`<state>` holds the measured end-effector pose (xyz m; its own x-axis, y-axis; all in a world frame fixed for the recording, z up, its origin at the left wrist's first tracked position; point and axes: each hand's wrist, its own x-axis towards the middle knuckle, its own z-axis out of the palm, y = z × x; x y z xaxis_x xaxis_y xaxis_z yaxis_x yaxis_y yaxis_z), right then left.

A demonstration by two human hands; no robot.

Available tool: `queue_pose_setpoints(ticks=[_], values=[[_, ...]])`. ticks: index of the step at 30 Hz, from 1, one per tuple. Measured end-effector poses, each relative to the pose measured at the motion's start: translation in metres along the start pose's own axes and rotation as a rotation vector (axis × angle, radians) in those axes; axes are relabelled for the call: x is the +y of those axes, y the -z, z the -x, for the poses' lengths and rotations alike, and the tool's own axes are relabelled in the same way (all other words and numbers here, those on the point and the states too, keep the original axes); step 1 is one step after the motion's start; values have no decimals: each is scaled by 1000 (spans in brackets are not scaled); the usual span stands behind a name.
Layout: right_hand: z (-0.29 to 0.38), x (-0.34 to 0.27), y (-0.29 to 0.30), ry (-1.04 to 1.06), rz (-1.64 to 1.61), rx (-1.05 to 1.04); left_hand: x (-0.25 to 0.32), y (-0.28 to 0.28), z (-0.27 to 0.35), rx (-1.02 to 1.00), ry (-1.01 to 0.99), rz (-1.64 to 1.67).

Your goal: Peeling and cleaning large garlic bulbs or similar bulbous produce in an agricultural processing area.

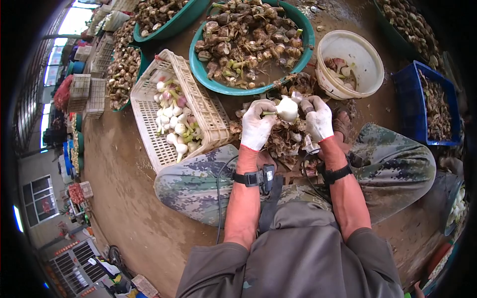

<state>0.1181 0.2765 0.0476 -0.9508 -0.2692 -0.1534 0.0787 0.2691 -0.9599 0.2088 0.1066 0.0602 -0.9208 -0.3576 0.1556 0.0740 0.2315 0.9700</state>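
Observation:
My left hand [258, 121], in a white work glove with darkened fingers, pinches the green stem of a peeled white garlic bulb [287, 109]. The bulb points to the right, its round end towards my other hand. My right hand [317, 116], gloved the same way, is just beside the bulb with bent fingers. A pale purplish flap of garlic skin [297, 97] sits at its fingertips. Below both hands lies a heap of brown garlic peelings [285, 139] between my crossed legs.
Ahead stands a green tub [307, 22] of unpeeled garlic in muddy water. A cream plastic crate [143, 108] of peeled bulbs lies tilted at the left. At the right are a white bucket [363, 43] with some garlic and a blue crate [406, 100] of peelings.

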Motion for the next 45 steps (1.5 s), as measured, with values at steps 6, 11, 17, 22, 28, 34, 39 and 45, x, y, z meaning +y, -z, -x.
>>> queue_pose_setpoints(ticks=[6,11,17,22,28,34,39,45], values=[[-10,20,-13,-303,-332,123,-7,14,5,66,148,544],[-20,87,3,-253,22,-36,5,-3,-4,153,189,1310],[2,23,-19,-149,168,-163,14,91,-25,496,-348,1475],[-3,30,-18,-152,199,-170,18,101,-47,608,-183,1314],[-13,40,-20,-99,227,-194,-23,72,-130,372,456,28],[-19,40,-34,-16,267,-201,-123,88,-184,85,261,-928],[-19,55,-40,-12,267,-236,-150,77,-199,-116,304,-1190],[-24,30,-43,-85,262,-320,-147,65,-205,-248,416,-1360]])
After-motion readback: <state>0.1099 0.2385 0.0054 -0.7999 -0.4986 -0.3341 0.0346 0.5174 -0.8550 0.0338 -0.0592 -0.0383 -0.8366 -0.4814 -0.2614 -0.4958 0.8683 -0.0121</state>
